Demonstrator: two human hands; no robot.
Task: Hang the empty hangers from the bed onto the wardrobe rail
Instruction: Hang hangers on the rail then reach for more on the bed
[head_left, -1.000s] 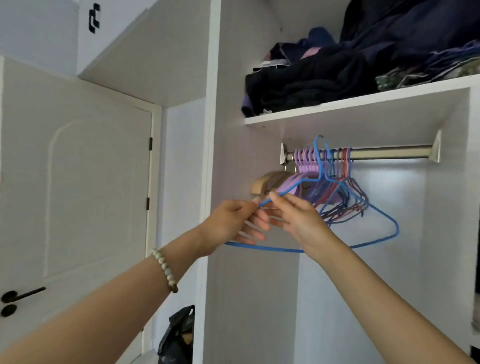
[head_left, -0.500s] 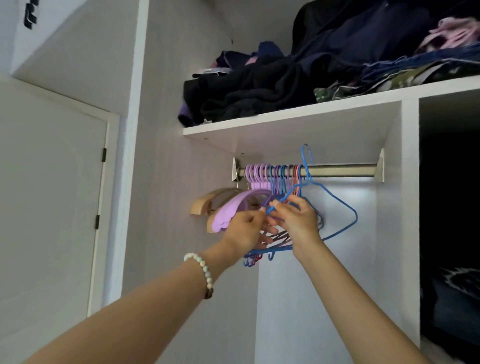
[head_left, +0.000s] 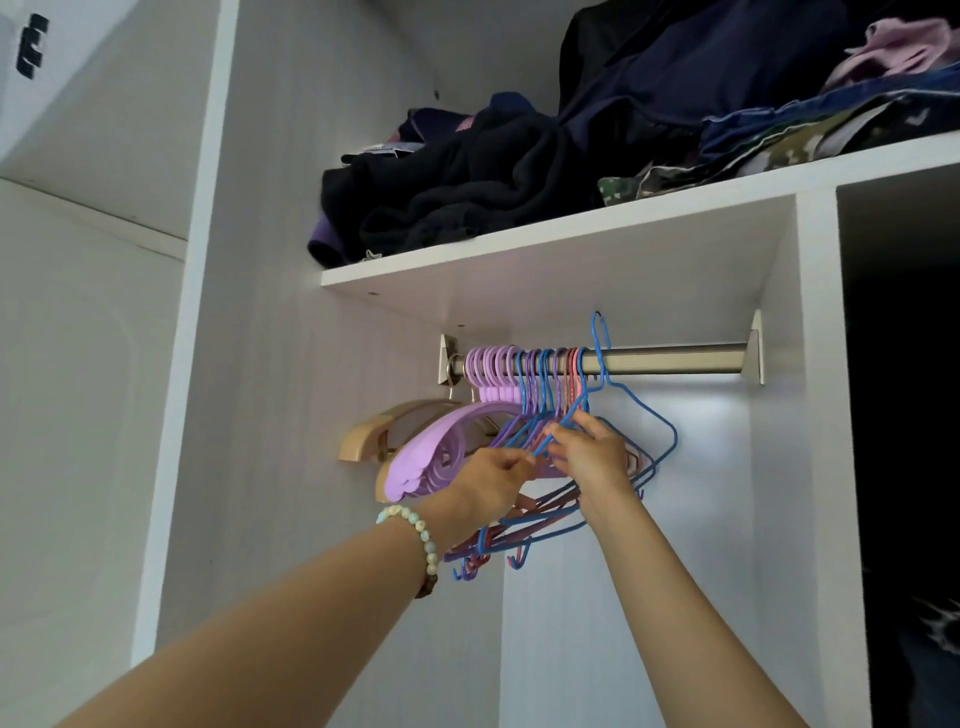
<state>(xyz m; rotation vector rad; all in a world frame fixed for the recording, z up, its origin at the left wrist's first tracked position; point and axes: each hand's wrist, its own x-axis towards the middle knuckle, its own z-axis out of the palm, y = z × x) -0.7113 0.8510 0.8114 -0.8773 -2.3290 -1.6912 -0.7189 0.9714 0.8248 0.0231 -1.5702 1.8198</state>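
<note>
Blue wire hanger (head_left: 676, 436): held up at the wardrobe rail (head_left: 675, 358), its hook rising above the bar just right of the bunched purple, pink and blue hangers (head_left: 498, 364); left hand (head_left: 498, 478) and right hand (head_left: 592, 457) both pinch its wire with curled fingers.
</note>
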